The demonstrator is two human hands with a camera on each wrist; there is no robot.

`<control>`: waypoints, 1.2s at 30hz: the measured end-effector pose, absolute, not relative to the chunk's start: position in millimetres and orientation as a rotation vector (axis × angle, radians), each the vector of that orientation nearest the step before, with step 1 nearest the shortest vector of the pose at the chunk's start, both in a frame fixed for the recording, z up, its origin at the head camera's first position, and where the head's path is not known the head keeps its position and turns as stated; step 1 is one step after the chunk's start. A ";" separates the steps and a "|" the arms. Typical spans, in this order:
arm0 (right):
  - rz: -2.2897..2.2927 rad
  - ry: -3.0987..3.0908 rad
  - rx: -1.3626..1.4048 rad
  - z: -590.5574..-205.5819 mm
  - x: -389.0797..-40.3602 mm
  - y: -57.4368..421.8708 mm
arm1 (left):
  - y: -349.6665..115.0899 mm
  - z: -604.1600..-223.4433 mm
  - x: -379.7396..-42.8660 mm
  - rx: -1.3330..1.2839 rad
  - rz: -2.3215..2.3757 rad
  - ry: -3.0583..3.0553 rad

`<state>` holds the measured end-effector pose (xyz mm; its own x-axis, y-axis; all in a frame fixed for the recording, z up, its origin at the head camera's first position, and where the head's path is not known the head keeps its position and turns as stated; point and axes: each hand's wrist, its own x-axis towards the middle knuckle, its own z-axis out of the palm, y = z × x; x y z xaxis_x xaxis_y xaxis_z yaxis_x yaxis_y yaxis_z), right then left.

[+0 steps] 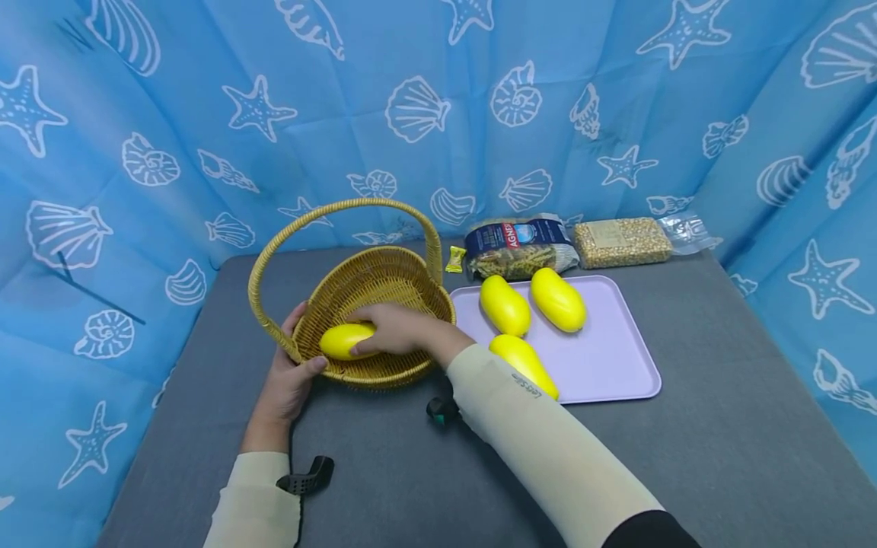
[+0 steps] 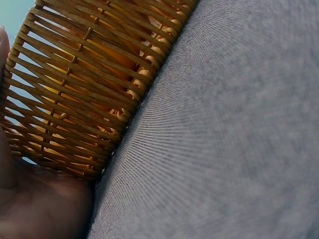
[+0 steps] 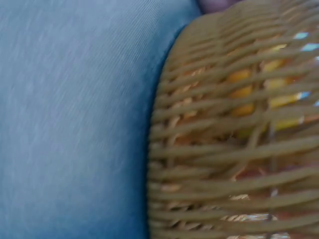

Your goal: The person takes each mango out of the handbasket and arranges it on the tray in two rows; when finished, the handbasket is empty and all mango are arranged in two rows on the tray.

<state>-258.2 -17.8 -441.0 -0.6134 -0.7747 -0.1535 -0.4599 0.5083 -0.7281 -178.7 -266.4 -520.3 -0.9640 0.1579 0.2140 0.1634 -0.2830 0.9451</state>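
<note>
A wicker basket with a tall arched handle stands at the left of the table. My left hand grips its left side near the foot of the handle, thumb over the rim. Inside the basket my right hand holds a yellow mango near the front left wall. In the left wrist view the woven wall fills the upper left, beside the left palm. Through the weave in the right wrist view, yellow patches of the mango show; the right hand is mostly hidden there.
Right of the basket lies a lilac tray with three mangoes, one partly behind the right sleeve. Behind it are a pasta bag, a pack of pale grains or beans and a small yellow wrapped packet. A blue curtain closes the back.
</note>
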 end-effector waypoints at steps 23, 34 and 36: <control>-0.931 2.363 -1.007 -412.7 -230.2 8.2 | -265.7 -519.8 -178.6 -0.406 -2.488 -1.871; -1.122 2.461 -0.957 -398.6 -203.3 40.4 | -265.1 -519.0 -178.1 -0.390 -2.481 -1.873; -1.155 2.468 -0.952 -397.9 -197.5 46.8 | -265.0 -519.1 -177.9 -0.394 -2.484 -1.865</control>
<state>-197.5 46.8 -397.9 -0.7538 -0.6556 0.0438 -0.4537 0.4711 -0.7565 -177.9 -265.0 -519.1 -0.9683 0.1420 0.2057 0.1579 -0.2905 0.9438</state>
